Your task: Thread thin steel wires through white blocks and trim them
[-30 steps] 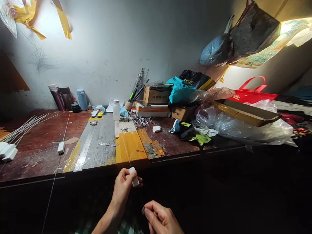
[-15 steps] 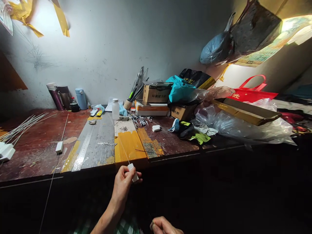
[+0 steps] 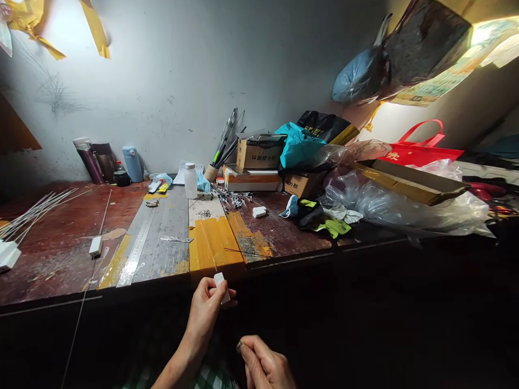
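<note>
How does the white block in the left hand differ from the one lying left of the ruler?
The held block is pinched in the left hand, which partly covers it; the tabletop block rests untouched, fully visible. The held block's far end tips left; the tabletop block's tips right. Both are white.

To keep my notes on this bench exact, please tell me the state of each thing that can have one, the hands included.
Left hand: closed on a white block
Held white block: tilted
Right hand: fingertips pinched; what they hold, if anything, is unclear
Bottle: upright, capped
Blue flask: upright, lid shut
Ruler: lying flat
Long cardboard box: open
Red bag: handle raised
</note>
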Demonstrator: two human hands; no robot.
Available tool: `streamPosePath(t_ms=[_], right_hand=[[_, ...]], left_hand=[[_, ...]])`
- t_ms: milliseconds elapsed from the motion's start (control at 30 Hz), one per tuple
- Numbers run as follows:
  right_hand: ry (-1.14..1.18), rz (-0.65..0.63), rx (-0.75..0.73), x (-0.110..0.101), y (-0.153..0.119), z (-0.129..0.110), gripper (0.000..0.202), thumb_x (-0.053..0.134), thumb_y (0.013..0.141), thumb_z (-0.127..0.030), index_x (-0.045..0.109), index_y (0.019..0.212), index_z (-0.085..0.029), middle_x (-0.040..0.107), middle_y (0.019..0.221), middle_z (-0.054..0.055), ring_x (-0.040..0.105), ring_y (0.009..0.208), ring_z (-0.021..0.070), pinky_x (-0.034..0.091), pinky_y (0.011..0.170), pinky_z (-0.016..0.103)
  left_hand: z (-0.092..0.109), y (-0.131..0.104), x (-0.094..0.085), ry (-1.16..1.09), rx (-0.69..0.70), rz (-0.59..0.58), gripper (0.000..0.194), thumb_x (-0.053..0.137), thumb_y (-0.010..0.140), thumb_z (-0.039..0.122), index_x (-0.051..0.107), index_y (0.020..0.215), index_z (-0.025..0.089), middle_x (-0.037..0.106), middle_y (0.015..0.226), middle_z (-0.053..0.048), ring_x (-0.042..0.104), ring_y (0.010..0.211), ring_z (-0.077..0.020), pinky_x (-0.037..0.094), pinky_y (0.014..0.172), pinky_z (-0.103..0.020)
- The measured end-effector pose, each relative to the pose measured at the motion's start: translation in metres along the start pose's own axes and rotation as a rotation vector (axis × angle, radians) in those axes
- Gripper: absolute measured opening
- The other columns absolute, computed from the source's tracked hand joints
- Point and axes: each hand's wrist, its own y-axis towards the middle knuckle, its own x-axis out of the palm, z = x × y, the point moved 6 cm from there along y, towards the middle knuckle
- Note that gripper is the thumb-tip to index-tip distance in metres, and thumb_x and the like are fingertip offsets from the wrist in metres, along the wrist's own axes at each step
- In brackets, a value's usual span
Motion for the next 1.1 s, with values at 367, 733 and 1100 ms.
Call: streamPosePath(t_ms=[367, 733, 1100], right_hand=[[0.033, -0.077, 0.062, 0.004, 0.029, -0.022, 0.031, 0.043, 0.093, -0.043, 0.057, 0.084, -0.017, 0.046, 0.053, -0.005, 0.040, 0.047, 0.0090, 0.030, 0.048, 0.020], [0.201, -0.200, 0.134, 0.015, 0.039, -0.021, 0.036, 0.039, 0.093, -0.043, 0.049, 0.070, -0.018, 0.045, 0.046, -0.006, 0.032, 0.036, 0.0054, 0.025, 0.039, 0.018], [0.085, -0.165, 0.089, 0.003, 0.026, -0.022, 0.034, 0.042, 0.093, -0.041, 0.057, 0.075, -0.016, 0.045, 0.047, -0.006, 0.038, 0.046, 0.0081, 0.031, 0.050, 0.020]], left_hand=[[-0.010, -0.008, -0.009, 0.123, -0.039, 0.015, 0.035, 0.071, 0.072, 0.047, 0.050, 0.070, 0.018, 0.072, 0.060, -0.004, 0.063, 0.051, -0.0132, 0.043, 0.050, -0.021], [-0.003, -0.011, -0.017, 0.131, -0.038, 0.038, 0.035, 0.072, 0.070, 0.046, 0.051, 0.066, 0.018, 0.070, 0.057, -0.003, 0.062, 0.050, -0.0147, 0.040, 0.049, -0.022], [-0.010, -0.017, -0.013, 0.053, -0.045, -0.009, 0.035, 0.074, 0.069, 0.045, 0.050, 0.067, 0.019, 0.073, 0.060, -0.005, 0.065, 0.054, -0.0167, 0.046, 0.055, -0.024]])
